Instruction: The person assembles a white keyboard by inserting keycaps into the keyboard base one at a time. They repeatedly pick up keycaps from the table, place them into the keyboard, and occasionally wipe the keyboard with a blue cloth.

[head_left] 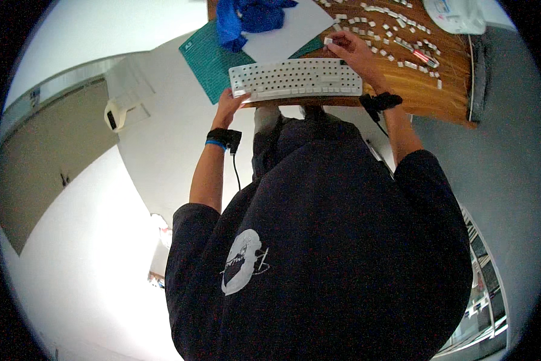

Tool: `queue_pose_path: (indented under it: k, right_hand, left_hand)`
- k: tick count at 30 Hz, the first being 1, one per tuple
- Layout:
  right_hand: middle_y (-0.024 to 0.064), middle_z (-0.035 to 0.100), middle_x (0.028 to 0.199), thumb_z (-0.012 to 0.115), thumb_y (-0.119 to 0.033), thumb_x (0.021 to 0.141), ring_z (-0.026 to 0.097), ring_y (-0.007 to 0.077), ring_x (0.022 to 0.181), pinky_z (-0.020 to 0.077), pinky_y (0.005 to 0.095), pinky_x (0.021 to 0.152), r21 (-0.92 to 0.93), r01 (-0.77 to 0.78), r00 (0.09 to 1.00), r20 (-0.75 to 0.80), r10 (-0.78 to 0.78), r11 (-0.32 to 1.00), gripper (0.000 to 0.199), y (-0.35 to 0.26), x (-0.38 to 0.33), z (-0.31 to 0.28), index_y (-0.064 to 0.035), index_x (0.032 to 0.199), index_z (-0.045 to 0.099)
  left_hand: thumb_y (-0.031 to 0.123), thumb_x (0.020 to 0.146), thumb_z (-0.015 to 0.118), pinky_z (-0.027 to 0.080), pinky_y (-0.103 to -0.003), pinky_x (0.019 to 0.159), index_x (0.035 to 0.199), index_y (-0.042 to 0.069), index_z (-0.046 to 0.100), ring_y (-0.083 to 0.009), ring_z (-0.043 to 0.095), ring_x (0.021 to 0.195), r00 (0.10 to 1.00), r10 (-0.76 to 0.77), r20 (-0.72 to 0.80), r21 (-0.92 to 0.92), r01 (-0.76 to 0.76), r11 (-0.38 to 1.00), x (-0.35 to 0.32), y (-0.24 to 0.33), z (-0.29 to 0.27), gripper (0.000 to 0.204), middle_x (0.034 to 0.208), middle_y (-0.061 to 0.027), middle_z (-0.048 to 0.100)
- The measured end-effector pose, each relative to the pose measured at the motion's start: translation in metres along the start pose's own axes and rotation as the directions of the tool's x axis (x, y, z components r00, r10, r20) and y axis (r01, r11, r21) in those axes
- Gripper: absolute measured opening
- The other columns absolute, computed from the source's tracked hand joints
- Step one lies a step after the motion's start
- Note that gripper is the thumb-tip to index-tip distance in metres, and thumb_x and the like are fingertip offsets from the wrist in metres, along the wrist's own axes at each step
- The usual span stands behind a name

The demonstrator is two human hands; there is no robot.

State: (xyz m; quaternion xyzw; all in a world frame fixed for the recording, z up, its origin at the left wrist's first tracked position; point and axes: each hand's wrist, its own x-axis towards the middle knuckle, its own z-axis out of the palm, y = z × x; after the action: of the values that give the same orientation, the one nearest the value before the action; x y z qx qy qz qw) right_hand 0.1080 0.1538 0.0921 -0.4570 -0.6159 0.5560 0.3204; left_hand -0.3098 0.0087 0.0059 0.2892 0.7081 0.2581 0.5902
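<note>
A white keyboard [285,76] lies along the near edge of the wooden table, with most of its key positions bare. White keys sit along its front row. My left hand [225,107] grips its front left corner, the thumb lying on top. Above the keyboard's right end, my right hand [356,55] pinches a small white keycap [328,41] between thumb and fingertips. Many loose white keycaps [375,30] are spread over the table beyond and to the right of that hand.
A green cutting mat [201,60] lies under the keyboard's left side, partly covered by a white sheet [288,33] and a crumpled blue cloth [246,24]. Among the keycaps rests a red-and-white pen-like item [425,58]. At the far right is a white plastic bag [455,15].
</note>
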Motion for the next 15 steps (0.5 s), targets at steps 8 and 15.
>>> queue_pose_path:
  k: [8,15]
  right_hand:
    - [0.01,0.07,0.108,0.062,-0.022,0.101,0.071,0.0176,0.092,0.0578,0.0357,0.086,-0.03,-0.135,0.933,0.331,0.137,0.99,0.026,0.016,0.007,0.059,-0.0057,0.12,0.065]
    - [0.0108,0.058,0.102,0.06,-0.019,0.097,0.056,0.0264,0.103,0.0467,0.0401,0.095,-0.243,0.141,0.874,0.487,-0.005,0.96,0.023,0.01,0.019,0.122,-0.011,0.115,0.071]
  left_hand:
    - [0.017,0.077,0.086,0.056,-0.037,0.09,0.125,-0.006,0.056,-0.0253,0.068,0.103,0.996,-0.005,0.083,-0.006,0.005,1.0,-0.008,0.015,-0.002,0.061,0.117,-0.0171,0.068]
    - [0.018,0.077,0.084,0.051,-0.038,0.098,0.133,-0.003,0.054,-0.0256,0.063,0.112,0.979,-0.015,0.204,-0.065,0.029,0.997,-0.017,0.03,-0.002,0.067,0.127,-0.0157,0.065]
